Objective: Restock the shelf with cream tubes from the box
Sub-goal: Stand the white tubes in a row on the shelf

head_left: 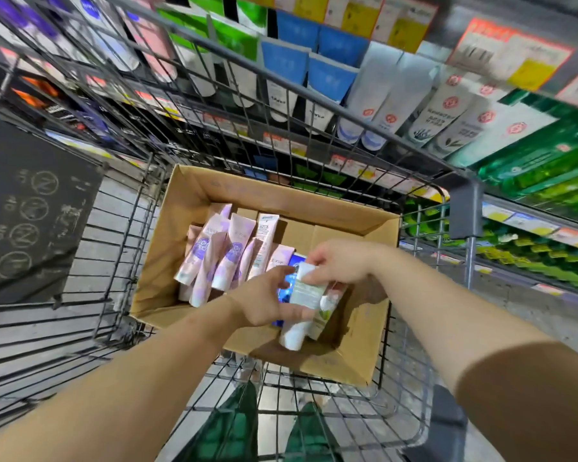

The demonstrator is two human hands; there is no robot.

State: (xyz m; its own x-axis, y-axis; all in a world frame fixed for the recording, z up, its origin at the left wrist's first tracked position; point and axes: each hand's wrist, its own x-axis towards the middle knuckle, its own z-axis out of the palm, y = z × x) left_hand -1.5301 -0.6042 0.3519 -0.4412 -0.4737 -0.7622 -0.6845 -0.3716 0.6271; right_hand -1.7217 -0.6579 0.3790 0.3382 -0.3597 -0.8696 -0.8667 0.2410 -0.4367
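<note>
Cream tubes (302,308) are clamped by both hands' fingers (314,278) over the box (167,255).

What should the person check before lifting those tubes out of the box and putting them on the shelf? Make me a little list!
1. Left hand has a grip on the tubes: ok, its fingers curl round the held bundle.
2. Right hand is helping: ok, it pinches the top of the pale tube.
3. How many tubes are in the bundle: cannot tell, the hands cover part of it.
4. More stock left in the cardboard box: ok, pink tubes lie inside.
5. Way up out of the box is free: ok, the flaps are open.
6. Free slot on the shelf: cannot tell, the rows look full and blurred.
</note>
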